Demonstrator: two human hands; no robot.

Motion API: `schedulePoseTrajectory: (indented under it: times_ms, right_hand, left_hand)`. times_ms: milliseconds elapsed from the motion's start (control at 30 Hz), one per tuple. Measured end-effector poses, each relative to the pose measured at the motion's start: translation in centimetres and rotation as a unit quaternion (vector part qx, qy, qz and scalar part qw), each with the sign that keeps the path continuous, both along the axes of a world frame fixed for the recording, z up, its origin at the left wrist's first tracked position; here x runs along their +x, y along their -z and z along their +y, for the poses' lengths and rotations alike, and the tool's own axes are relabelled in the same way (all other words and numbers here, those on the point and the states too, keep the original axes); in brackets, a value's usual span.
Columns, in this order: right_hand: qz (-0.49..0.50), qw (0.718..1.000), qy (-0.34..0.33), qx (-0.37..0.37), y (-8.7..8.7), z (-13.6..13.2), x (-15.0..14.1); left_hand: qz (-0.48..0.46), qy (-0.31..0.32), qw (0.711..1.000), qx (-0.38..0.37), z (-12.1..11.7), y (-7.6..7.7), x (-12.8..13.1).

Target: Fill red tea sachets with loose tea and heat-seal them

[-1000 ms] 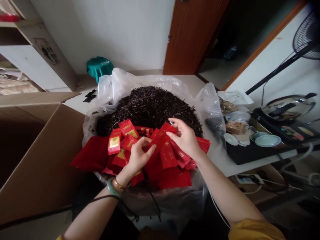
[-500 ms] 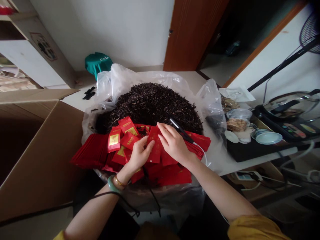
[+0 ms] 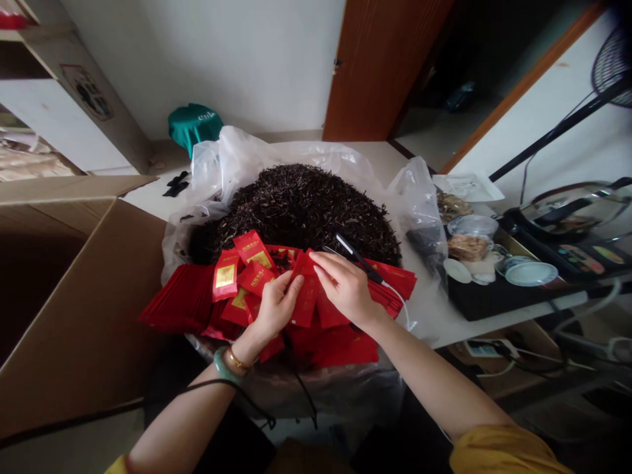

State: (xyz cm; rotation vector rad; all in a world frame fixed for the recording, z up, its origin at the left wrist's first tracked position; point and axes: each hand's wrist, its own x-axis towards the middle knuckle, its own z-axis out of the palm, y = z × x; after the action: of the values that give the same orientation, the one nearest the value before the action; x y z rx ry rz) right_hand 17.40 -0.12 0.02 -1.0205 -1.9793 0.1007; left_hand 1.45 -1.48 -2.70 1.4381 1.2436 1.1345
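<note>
Between my two hands is a red packet (image 3: 305,293). My left hand (image 3: 277,299) is closed on its left side, thumb on the near face. The fingers of my right hand (image 3: 343,284) pinch the packet's top edge. Several red packets with gold labels (image 3: 226,276) lie loosely left of it, and flat red packets are stacked (image 3: 180,296) further left. More red packets (image 3: 345,345) lie below my hands. Just beyond rises a heap of dark, dry tea leaves (image 3: 306,197). A black-and-white pen-like device (image 3: 358,257) with a white cable rests behind my right hand.
Clear plastic sheeting (image 3: 415,204) surrounds the tea heap. An open cardboard box (image 3: 99,296) stands on the left. To the right, a tray side holds a small bowl (image 3: 530,271), a plastic tub (image 3: 469,237) and a glass-lidded appliance (image 3: 573,230). A green-covered stool (image 3: 195,125) is behind.
My right fingers have closed in on the packet's top edge and dipped slightly. The packet tilts a little more; my left hand keeps its hold.
</note>
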Motion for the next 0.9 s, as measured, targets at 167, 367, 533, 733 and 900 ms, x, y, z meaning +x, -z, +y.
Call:
schedulePoseTrajectory:
  times_ms: [167, 367, 533, 733, 900]
  right_hand:
    - [0.016, 0.999, -0.025, -0.016, 0.01, -0.13, 0.05]
    - [0.029, 0.999, -0.030, -0.023, 0.37, -0.12, -0.06]
    - [0.027, 0.999, -0.022, -0.042, 0.47, -0.29, -0.28]
    - [0.010, 0.998, -0.035, -0.044, 0.64, -0.37, -0.35]
    - [0.003, 0.998, -0.041, -0.041, 0.70, -0.27, -0.50]
  left_hand:
    - [-0.027, -0.018, 0.999, -0.012, 0.07, -0.25, 0.11]
    - [-0.057, -0.014, 0.998, -0.034, -0.04, -0.63, 0.12]
    - [-0.060, -0.017, 0.997, -0.044, -0.10, -0.46, 0.02]
    - [-0.067, -0.033, 0.996, -0.049, -0.04, -0.38, -0.07]
    - [-0.074, -0.034, 0.996, -0.046, -0.14, -0.42, -0.04]
